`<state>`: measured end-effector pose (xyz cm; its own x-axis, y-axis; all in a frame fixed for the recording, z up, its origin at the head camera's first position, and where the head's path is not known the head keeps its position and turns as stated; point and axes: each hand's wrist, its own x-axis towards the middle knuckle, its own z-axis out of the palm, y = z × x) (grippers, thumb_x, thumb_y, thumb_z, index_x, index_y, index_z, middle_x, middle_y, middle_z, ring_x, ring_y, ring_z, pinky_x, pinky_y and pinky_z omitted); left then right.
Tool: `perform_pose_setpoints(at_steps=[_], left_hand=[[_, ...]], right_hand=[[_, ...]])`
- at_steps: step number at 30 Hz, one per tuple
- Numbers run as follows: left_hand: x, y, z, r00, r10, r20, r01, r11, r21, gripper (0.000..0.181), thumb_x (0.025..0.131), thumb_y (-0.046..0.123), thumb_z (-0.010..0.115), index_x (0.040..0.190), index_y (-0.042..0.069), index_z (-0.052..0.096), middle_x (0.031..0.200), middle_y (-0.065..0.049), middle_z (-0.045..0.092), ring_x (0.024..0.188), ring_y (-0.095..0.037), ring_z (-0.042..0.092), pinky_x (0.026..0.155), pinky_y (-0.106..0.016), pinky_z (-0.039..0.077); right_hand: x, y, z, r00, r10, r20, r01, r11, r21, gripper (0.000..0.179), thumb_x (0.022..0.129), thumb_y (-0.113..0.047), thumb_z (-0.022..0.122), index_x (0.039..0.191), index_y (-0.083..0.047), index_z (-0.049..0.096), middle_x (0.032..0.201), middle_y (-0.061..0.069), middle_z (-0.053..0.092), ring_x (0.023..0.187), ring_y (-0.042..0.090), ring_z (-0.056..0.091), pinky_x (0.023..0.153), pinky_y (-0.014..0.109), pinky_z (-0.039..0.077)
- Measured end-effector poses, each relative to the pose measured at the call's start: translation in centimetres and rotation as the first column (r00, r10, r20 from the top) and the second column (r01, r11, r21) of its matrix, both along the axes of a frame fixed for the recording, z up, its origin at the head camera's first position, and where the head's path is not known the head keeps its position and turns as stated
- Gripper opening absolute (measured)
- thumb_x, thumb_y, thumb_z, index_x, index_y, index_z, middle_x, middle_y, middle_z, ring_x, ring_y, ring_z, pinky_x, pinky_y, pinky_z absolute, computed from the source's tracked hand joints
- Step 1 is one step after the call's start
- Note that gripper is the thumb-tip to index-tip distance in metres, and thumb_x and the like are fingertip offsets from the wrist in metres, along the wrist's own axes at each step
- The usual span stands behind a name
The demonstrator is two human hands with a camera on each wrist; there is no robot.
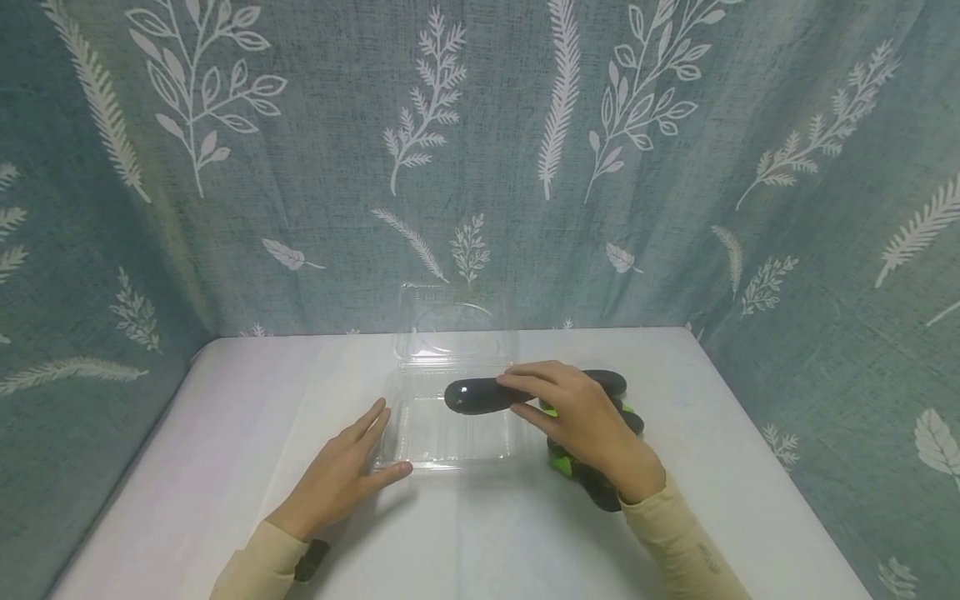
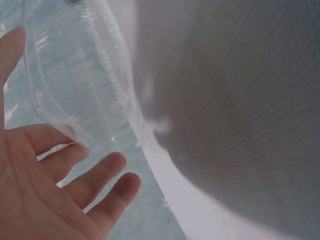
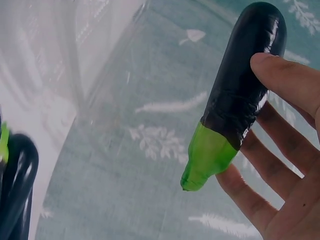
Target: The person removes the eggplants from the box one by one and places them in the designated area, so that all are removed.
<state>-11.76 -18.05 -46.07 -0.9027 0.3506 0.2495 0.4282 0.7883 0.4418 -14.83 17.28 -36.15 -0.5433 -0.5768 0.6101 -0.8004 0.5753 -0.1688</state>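
My right hand (image 1: 581, 417) pinches a glossy dark eggplant (image 1: 472, 396) between thumb and fingers, above the right part of a clear plastic clamshell box (image 1: 442, 458). The right wrist view shows the held eggplant (image 3: 245, 75) with its green stem end pointing down-left. At the box's left side is my left hand (image 1: 341, 475), fingers extended and thumb spread. In the left wrist view, the fingers of that hand (image 2: 45, 185) lie close to the box wall (image 2: 75, 90); whether they touch it I cannot tell. More eggplants (image 1: 596, 487) with green ends lie beneath and beside my right hand, partly hidden by it.
The box's transparent lid (image 1: 453, 321) stands raised behind its base, near the curtain. A white-covered table (image 1: 465, 542) lies under everything. Grey-green curtains (image 1: 330, 167) with white leaf prints enclose the back and both sides.
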Motion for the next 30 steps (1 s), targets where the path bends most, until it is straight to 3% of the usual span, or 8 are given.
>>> perform_pose_setpoints(at_steps=[15,25,30], left_hand=[[0.1,0.1,0.1,1.0,-0.004,0.008,0.005,1.0,-0.008,0.093,0.093,0.061,0.064,0.155,-0.002,0.035,0.163,-0.017,0.03,0.141,-0.045,0.04,0.11,-0.063,0.037],[0.1,0.3,-0.2,1.0,-0.006,0.008,0.006,1.0,-0.01,0.093,0.093,0.062,0.063,0.155,-0.002,0.036,0.163,-0.017,0.03,0.14,-0.045,0.04,0.11,-0.063,0.038],[0.1,0.3,0.0,1.0,-0.003,0.02,0.003,1.0,-0.002,0.094,0.093,0.063,0.063,0.156,-0.001,0.034,0.164,-0.015,0.028,0.142,-0.044,0.039,0.111,-0.063,0.036]], right_hand=[[1.5,5.8,0.4,0.994,-0.11,0.002,0.11,0.993,-0.031,0.045,0.084,-0.017,0.085,0.127,-0.016,0.072,0.124,0.001,0.069,0.113,0.022,0.065,0.097,0.041,0.053],[3.1,9.0,-1.7,0.988,-0.155,-0.014,0.154,0.988,-0.009,0.049,0.08,-0.014,0.086,0.127,-0.016,0.072,0.123,0.001,0.069,0.108,0.024,0.067,0.089,0.042,0.056],[3.8,10.5,-3.1,0.984,-0.179,-0.005,0.178,0.984,-0.02,0.05,0.078,-0.012,0.086,0.126,-0.016,0.072,0.122,0.0,0.07,0.109,0.023,0.067,0.088,0.037,0.053]])
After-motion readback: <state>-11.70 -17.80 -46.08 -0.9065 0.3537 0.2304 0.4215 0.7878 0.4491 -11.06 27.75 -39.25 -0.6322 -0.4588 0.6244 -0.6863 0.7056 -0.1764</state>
